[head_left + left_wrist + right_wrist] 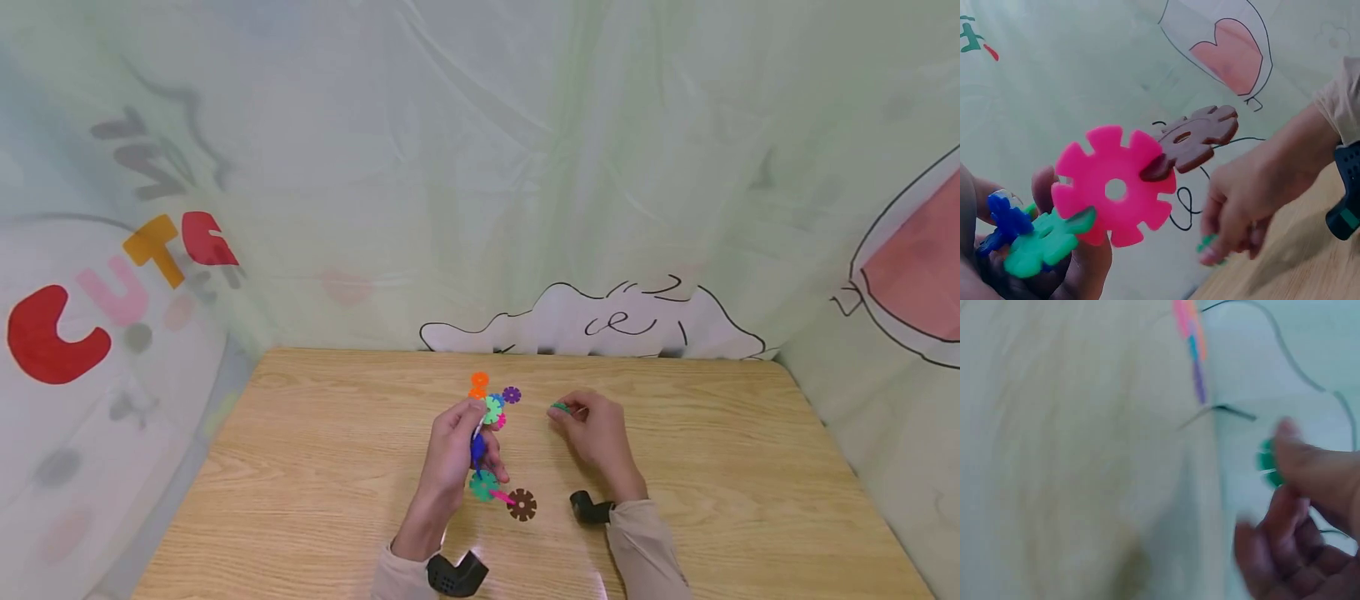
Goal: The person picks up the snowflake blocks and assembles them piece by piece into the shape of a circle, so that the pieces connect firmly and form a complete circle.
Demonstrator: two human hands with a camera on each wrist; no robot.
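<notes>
My left hand (448,450) grips a joined piece of colourful notched plastic discs. Near its thumb are a light green disc (491,409), a purple disc (512,395) and orange discs (480,380). Lower down, a blue disc (478,450) sits against the palm, followed by a teal disc (483,485), a pink disc (1115,187) and a brown disc (522,504) slotted in a chain. Fingers hide some of the joints. To the right, my right hand (598,429) pinches a loose green disc (1267,464) between thumb and fingers, apart from the joined piece.
Both hands are above a wood-grain table (315,467). A printed curtain (480,183) hangs behind it and along its sides. Black wrist devices are worn on the left (457,575) and right (590,507) forearms.
</notes>
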